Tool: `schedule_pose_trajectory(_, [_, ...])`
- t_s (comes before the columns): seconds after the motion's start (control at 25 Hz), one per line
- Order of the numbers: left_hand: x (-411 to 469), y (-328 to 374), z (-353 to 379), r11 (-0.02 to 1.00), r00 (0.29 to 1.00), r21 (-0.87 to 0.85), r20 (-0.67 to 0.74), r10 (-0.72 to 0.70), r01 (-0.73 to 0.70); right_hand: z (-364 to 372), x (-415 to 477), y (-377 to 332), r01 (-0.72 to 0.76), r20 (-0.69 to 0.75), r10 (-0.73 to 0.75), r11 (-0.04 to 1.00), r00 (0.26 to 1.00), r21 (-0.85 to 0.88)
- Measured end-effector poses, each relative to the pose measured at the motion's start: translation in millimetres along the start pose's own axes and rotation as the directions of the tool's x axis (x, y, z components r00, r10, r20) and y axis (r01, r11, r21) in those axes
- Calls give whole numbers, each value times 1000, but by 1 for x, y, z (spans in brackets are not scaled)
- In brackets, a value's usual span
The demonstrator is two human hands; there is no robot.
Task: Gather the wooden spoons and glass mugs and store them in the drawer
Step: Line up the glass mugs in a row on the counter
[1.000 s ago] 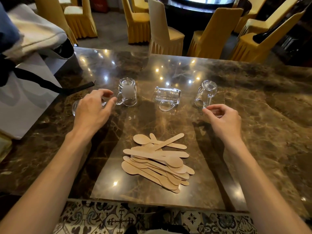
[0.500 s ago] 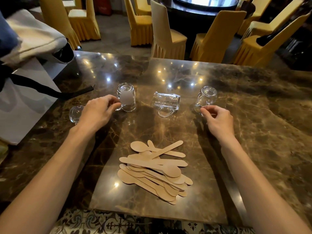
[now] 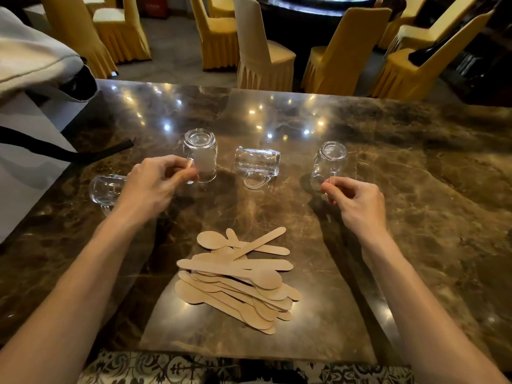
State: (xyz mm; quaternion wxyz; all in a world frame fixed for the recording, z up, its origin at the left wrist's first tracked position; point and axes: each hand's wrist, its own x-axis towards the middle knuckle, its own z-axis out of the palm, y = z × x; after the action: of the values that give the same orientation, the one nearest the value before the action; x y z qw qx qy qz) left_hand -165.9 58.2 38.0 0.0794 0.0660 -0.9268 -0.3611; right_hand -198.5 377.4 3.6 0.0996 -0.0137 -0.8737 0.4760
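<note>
On the dark marble desk (image 3: 415, 189) four glass mugs stand in a row: one lies on its side at the far left (image 3: 104, 189), one stands upside down (image 3: 201, 153), one lies on its side in the middle (image 3: 256, 164), and one is upside down and tilted at the right (image 3: 329, 162). The left hand (image 3: 152, 187) pinches the handle of the second mug, and the right hand (image 3: 357, 203) pinches the handle of the tilted one. A pile of wooden spoons (image 3: 238, 278) lies near the front edge, between both forearms.
</note>
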Motion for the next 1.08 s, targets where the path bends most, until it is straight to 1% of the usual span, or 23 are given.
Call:
schedule_pose_trajectory(0.16, [-17,53,18,965,988,-240,90,127,-102,-21,-18,12,-30,-32,30,1000,999,0])
schedule_pose_trajectory(0.28, [-14,93,55,927,965,-334,132,227,-172,-36,-24,22,-31,-65,30,999,997,-14])
schedule_pose_trajectory(0.4, [-10,119,99,923,947,-337,189,261,-187,-51,-26,31,-51,-118,46,998,992,-36])
schedule_pose_trajectory(0.52, [-6,130,135,936,940,-314,243,241,-159,-61,-24,38,-80,-187,71,996,980,-38])
schedule_pose_trajectory(0.6, [-5,135,154,945,943,-287,241,230,-157,-66,-23,42,-80,-189,78,997,979,-5])
schedule_pose_trajectory(0.92, [0,151,189,949,947,-277,234,219,-151,-72,-22,56,-118,-207,126,992,970,47])
schedule_pose_trajectory(1.08, [-1,152,197,947,947,-293,245,209,-133,-73,-21,56,-121,-212,126,992,969,36])
